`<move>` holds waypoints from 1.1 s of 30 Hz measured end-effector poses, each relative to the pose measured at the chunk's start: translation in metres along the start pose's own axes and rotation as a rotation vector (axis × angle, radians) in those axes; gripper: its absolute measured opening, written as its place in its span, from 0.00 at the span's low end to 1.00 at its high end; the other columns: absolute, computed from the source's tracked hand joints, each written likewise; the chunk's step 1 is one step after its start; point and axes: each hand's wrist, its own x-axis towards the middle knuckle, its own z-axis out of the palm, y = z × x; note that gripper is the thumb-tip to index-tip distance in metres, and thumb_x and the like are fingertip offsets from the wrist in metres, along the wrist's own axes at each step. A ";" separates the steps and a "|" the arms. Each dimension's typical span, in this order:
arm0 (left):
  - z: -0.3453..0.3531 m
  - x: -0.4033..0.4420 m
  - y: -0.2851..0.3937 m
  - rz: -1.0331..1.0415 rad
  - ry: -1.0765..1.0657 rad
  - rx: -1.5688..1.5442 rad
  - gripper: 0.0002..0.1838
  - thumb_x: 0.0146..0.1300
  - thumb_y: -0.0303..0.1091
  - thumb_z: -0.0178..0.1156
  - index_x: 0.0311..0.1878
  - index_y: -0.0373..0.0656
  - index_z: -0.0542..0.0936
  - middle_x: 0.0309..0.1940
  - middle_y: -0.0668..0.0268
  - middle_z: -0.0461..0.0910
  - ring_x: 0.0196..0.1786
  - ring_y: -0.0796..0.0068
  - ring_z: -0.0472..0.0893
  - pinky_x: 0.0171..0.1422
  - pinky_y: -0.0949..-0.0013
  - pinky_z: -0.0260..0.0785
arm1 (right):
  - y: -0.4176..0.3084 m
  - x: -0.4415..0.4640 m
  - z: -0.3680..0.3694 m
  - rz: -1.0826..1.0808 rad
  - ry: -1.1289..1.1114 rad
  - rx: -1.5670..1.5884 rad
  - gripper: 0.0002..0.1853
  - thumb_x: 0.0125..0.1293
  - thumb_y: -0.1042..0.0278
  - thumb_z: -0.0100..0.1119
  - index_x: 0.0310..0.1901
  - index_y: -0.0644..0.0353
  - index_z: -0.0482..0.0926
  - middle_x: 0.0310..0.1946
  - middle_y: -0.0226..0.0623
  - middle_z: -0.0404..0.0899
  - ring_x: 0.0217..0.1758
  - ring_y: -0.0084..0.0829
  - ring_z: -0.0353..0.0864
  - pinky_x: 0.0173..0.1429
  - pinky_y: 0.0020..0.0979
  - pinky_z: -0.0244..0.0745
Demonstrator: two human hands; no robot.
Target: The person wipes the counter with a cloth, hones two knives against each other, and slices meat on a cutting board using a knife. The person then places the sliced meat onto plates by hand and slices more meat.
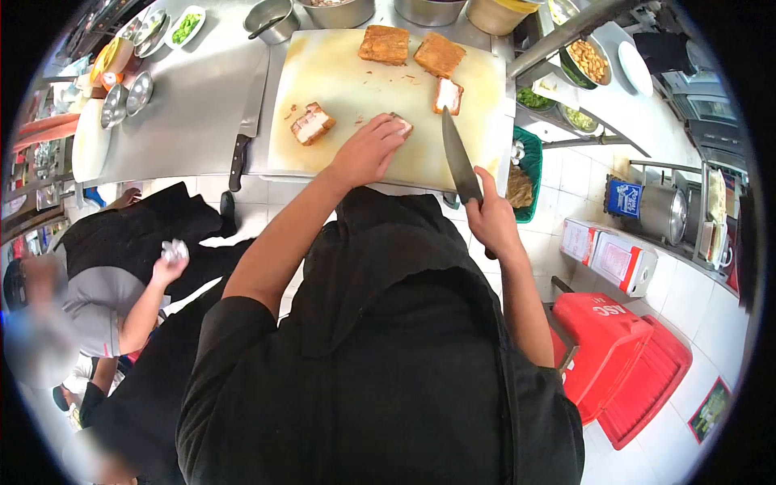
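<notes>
My left hand (373, 149) presses down over a small piece of crispy pork belly (402, 123) on the pale cutting board (323, 73), its fingers bent round the piece. In my right hand (491, 214) is a large kitchen knife (459, 153), its blade pointing away from me with the tip beside a cut pork belly piece (448, 95). Another cut chunk of pork belly (312, 124) lies at the board's left. Two larger browned slabs, one pork belly slab (384, 44) and a second slab (439, 56), sit at the far edge among crumbs.
A second knife (242, 145) lies on the steel counter (190, 121) left of the board. Metal pots (272, 20) line the back. Below right stand a green basket (527, 174) and a red bin (602, 347). Co-workers are at left, one person's hand (171, 263) holding something crumpled.
</notes>
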 end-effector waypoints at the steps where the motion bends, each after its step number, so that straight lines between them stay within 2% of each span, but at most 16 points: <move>1: -0.003 0.000 -0.001 0.032 -0.005 0.004 0.21 0.60 0.26 0.69 0.59 0.41 0.81 0.68 0.56 0.75 0.74 0.48 0.71 0.80 0.51 0.66 | 0.006 0.009 0.011 -0.024 0.046 -0.025 0.32 0.71 0.70 0.55 0.77 0.57 0.64 0.34 0.65 0.85 0.41 0.68 0.86 0.51 0.59 0.78; 3: -0.008 -0.002 0.003 -0.066 0.063 -0.065 0.20 0.61 0.27 0.70 0.57 0.40 0.80 0.68 0.54 0.75 0.74 0.45 0.71 0.80 0.51 0.67 | 0.009 0.015 0.022 -0.081 0.099 -0.099 0.31 0.69 0.70 0.55 0.73 0.66 0.63 0.33 0.68 0.84 0.40 0.70 0.85 0.50 0.61 0.78; 7: -0.007 -0.015 0.004 -0.251 0.166 -0.134 0.23 0.61 0.30 0.72 0.58 0.40 0.79 0.64 0.53 0.76 0.71 0.45 0.74 0.77 0.51 0.70 | -0.018 0.003 0.016 -0.114 0.052 -0.153 0.36 0.68 0.73 0.54 0.78 0.55 0.60 0.33 0.63 0.86 0.39 0.66 0.86 0.49 0.60 0.80; 10: 0.000 -0.017 -0.003 -0.335 0.072 -0.138 0.26 0.59 0.32 0.75 0.59 0.40 0.79 0.63 0.53 0.77 0.67 0.48 0.76 0.73 0.52 0.72 | -0.069 -0.006 -0.003 -0.124 -0.022 -0.292 0.42 0.66 0.76 0.53 0.83 0.51 0.55 0.32 0.60 0.86 0.38 0.62 0.87 0.47 0.59 0.80; 13: 0.004 -0.018 -0.007 -0.309 0.155 -0.140 0.27 0.59 0.33 0.76 0.59 0.40 0.79 0.61 0.53 0.77 0.65 0.48 0.78 0.70 0.53 0.74 | -0.093 0.009 -0.007 -0.204 -0.111 -0.477 0.49 0.63 0.77 0.53 0.87 0.42 0.50 0.30 0.55 0.85 0.36 0.57 0.88 0.47 0.56 0.81; 16: 0.005 -0.022 -0.007 -0.325 0.242 -0.165 0.26 0.58 0.36 0.77 0.58 0.42 0.80 0.58 0.55 0.78 0.63 0.48 0.78 0.69 0.52 0.73 | -0.102 0.020 -0.004 -0.244 -0.195 -0.567 0.48 0.64 0.77 0.53 0.86 0.42 0.53 0.31 0.54 0.86 0.37 0.56 0.88 0.48 0.55 0.82; 19: 0.004 -0.025 -0.004 -0.333 0.266 -0.162 0.25 0.59 0.35 0.77 0.56 0.39 0.79 0.58 0.54 0.79 0.61 0.47 0.79 0.67 0.52 0.74 | -0.104 0.023 -0.001 -0.273 -0.192 -0.582 0.47 0.64 0.77 0.53 0.85 0.41 0.55 0.32 0.54 0.86 0.37 0.56 0.88 0.48 0.55 0.82; 25: 0.005 -0.021 -0.005 -0.317 0.257 -0.127 0.24 0.60 0.39 0.76 0.55 0.40 0.80 0.52 0.56 0.79 0.56 0.48 0.79 0.61 0.51 0.74 | -0.116 0.033 -0.001 -0.232 -0.241 -0.629 0.46 0.64 0.77 0.54 0.85 0.41 0.57 0.33 0.54 0.86 0.39 0.56 0.89 0.49 0.55 0.82; 33: 0.013 -0.018 -0.011 -0.319 0.262 -0.085 0.20 0.59 0.38 0.76 0.51 0.42 0.81 0.50 0.57 0.80 0.55 0.49 0.79 0.60 0.52 0.73 | -0.131 0.043 -0.015 -0.230 -0.310 -0.621 0.46 0.63 0.78 0.55 0.84 0.40 0.58 0.36 0.55 0.87 0.42 0.57 0.89 0.51 0.55 0.82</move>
